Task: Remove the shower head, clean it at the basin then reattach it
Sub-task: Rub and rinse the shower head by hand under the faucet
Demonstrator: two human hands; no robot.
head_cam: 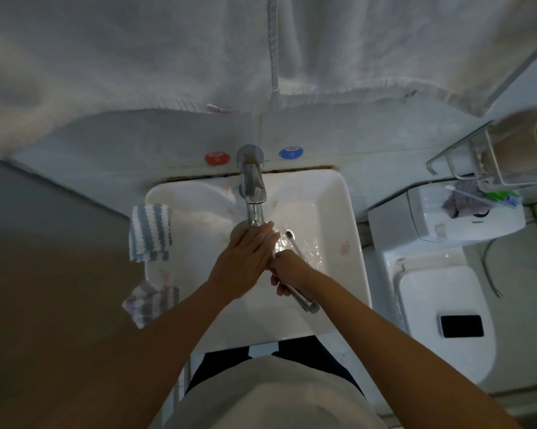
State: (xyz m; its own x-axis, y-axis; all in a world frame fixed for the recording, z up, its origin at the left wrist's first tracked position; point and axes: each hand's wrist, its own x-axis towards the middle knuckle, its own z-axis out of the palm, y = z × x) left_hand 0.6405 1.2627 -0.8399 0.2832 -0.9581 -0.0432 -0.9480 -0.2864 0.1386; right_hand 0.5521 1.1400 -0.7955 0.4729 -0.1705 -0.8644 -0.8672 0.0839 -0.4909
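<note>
Over the white basin [351,243], my right hand [287,270] grips the shower head by its chrome handle. The handle's end [306,303] sticks out below that hand. My left hand [245,258] lies on the head's upper part with straight fingers, right under the chrome tap [253,187]. That hand hides most of the head. Water runs from the tap and splashes into the bowl. A thin rod with a dark round tip [289,234] shows just right of my left fingertips; I cannot tell what it is.
A blue-striped cloth [149,232] and a grey-striped cloth [151,300] hang over the basin's left rim. Red [217,158] and blue [291,153] knobs flank the tap. A toilet [440,320] with a dark phone [461,326] stands at right. A white towel [199,57] hangs above.
</note>
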